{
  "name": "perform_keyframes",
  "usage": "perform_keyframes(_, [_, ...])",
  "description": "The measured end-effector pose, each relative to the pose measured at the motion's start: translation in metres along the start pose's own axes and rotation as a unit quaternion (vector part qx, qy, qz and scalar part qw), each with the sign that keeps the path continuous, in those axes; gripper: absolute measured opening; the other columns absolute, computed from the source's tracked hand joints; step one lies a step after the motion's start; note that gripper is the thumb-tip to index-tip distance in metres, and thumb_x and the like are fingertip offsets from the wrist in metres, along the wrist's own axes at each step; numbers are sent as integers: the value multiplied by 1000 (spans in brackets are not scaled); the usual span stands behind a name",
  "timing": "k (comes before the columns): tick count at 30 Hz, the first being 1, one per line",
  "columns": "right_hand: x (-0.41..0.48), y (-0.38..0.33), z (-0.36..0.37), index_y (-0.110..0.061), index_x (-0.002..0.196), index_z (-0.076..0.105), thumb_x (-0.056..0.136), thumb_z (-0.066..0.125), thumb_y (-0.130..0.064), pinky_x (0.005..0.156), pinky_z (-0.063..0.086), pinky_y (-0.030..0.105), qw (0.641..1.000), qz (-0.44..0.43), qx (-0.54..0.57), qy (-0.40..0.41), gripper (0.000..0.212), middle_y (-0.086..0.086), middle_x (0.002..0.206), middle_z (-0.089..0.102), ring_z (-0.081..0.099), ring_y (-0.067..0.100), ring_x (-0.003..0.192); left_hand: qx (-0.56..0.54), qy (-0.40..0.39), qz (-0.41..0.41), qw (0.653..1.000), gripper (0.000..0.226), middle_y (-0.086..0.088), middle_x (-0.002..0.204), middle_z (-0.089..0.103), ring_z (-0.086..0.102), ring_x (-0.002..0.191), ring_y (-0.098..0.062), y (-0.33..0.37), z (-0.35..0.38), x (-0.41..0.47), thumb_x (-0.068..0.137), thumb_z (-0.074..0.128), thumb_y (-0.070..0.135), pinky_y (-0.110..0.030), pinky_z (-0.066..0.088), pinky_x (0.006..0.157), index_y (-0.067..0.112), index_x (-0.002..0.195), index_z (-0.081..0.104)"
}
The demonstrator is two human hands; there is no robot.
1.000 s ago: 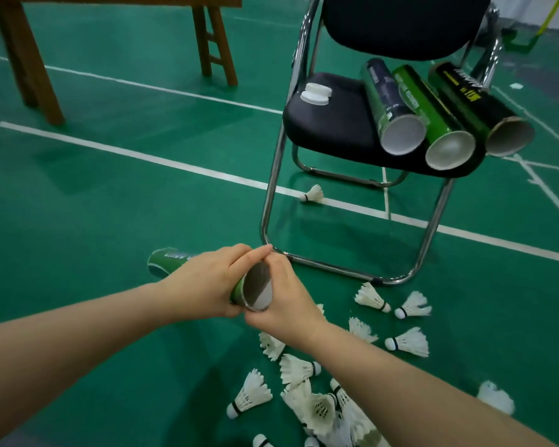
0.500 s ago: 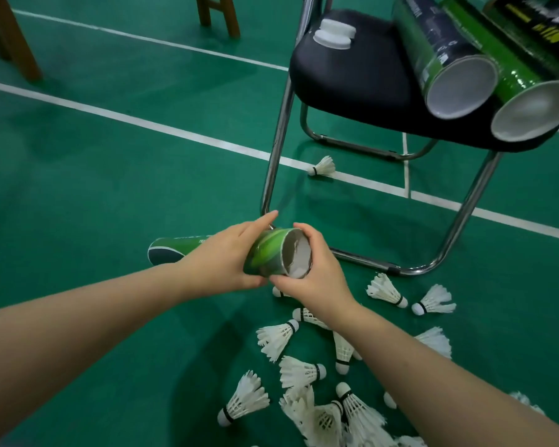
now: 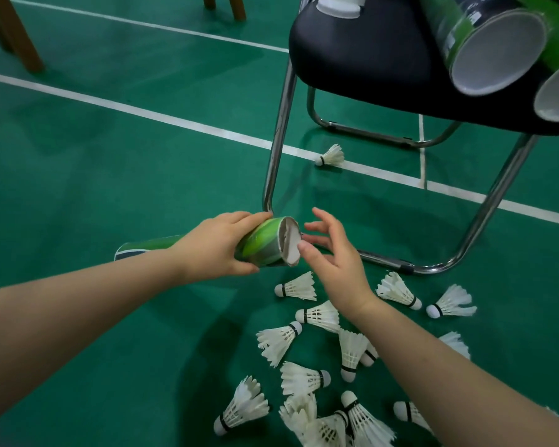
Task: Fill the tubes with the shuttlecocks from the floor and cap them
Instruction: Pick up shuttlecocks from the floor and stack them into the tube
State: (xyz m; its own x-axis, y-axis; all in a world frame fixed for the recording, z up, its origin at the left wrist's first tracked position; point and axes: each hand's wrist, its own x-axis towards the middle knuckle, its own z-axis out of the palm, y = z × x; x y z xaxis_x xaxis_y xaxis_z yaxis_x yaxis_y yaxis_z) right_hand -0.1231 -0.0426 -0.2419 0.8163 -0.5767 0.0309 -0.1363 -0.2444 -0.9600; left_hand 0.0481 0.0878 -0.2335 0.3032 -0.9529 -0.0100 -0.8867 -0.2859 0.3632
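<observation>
Green tube (image 3: 262, 245) held near-horizontal above the floor (image 3: 110, 175), long axis running left-to-right, open mouth pointing right toward the right hand (image 3: 333, 256); far end at left shows a dark base, middle of the tube hidden behind the left hand (image 3: 217, 246). Left hand wrapped around the tube just behind the mouth, gripping it. White feathers of a shuttlecock (image 3: 289, 241) show inside the mouth; how many are in there can't be told. Right hand just beside the mouth, fingers spread and loose, holding nothing, thumb tip near or touching the rim, can't tell which. Loose shuttlecocks (image 3: 304, 379) scattered on the floor below and right of the hands, some covered by the right forearm, some cut off at bottom edge; one lone shuttlecock (image 3: 331, 156) under the chair (image 3: 368, 56) on a white line. On the chair seat: two open tubes (image 3: 494, 53) lying with mouths toward camera, right one cut off, and white caps (image 3: 338, 8) cut off at top edge.
</observation>
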Motion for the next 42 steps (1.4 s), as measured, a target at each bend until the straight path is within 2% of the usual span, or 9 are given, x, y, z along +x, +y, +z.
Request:
perform_keyframes(4, [7,16,-3,-33,116,47,94,52,-20,77,43,6,997,-14,-16,78,26,-17,99,56,54,-11,90,9,-13,-15,1000,88,0,138,45,42,123,-21,4,5,7,71,74,38,-32,36,102,26,144,26])
perform_keyframes(8, [12,47,-5,-27,120,49,94,50,-21,82,43,21,990,65,-74,106,26,-15,97,56,53,-2,91,-6,-5,-37,999,84,0,137,46,42,122,-18,6,10,16,70,74,36,-22,30,98,21,141,31])
perform_keyframes(14, [17,105,0,-21,130,44,95,45,-38,89,45,37,933,222,-281,21,39,-3,109,58,55,17,98,-38,-27,-32,998,79,2,127,49,47,111,-13,-4,19,26,66,71,41,-12,28,85,20,135,39])
perform_keyframes(20, [32,123,23,-19,110,56,91,46,-52,81,43,32,877,296,-374,-60,39,2,105,63,58,22,96,-18,-57,-47,997,86,3,125,50,51,109,-17,-17,25,19,59,56,57,-28,42,92,22,135,38])
perform_keyframes(24, [37,125,32,-13,102,58,96,44,-36,68,39,30,914,292,-281,-21,28,4,95,61,52,19,80,-9,-61,-61,996,84,2,125,50,51,108,-18,-22,27,15,60,61,52,-32,43,93,21,135,38])
perform_keyframes(27, [37,112,26,-9,92,57,98,42,-30,60,35,30,955,251,-130,84,26,4,83,56,48,16,68,3,-63,-72,995,83,2,125,50,52,108,-20,-26,29,13,60,60,51,-32,43,92,20,135,39])
perform_keyframes(31, [25,84,6,0,73,48,99,40,-26,56,30,28,971,78,-3,224,36,3,65,44,36,10,59,10,-65,-80,995,81,1,126,50,51,109,-21,-26,34,11,65,69,46,-33,43,93,20,135,38])
perform_keyframes(38, [12,37,3,-22,64,52,97,45,-16,50,30,15,998,-16,-60,11,34,-17,53,49,40,1,51,-2,-73,-77,994,84,3,126,50,51,109,-19,-8,39,12,60,55,56,-32,43,92,24,136,37])
perform_keyframes(42, [12,32,3,-15,93,71,97,44,-35,75,47,27,994,65,-47,-74,34,-3,85,70,62,11,81,-9,-65,-77,995,88,3,127,49,51,109,-19,0,40,11,57,50,60,-31,43,92,25,136,36])
